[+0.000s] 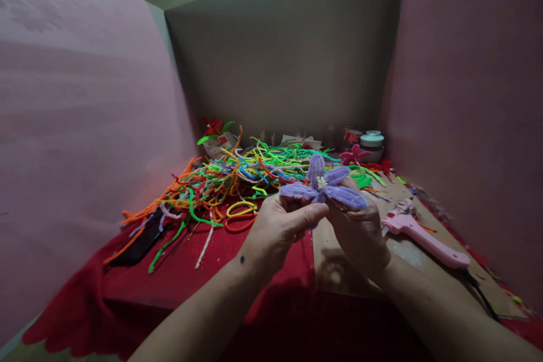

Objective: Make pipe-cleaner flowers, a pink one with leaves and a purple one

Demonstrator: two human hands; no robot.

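A purple pipe-cleaner flower (345,196) with several fuzzy petals and pale yellow stamens at its centre is held up above the table's front. My left hand (282,226) pinches it from the left, thumb pressed near the lower petals. From behind and the right, my right hand (360,232) grips the same flower; most of its fingers are hidden by the petals. A pink hot glue gun (426,237) lies just right of my right hand, on a wooden board (339,271).
A big tangle of colourful pipe cleaners (254,167) covers the back of the red tablecloth (169,277). A dark flat object (138,243) lies at left. Behind stand a teal-lidded jar (372,139) and a pink flower (354,155). Walls close in three sides.
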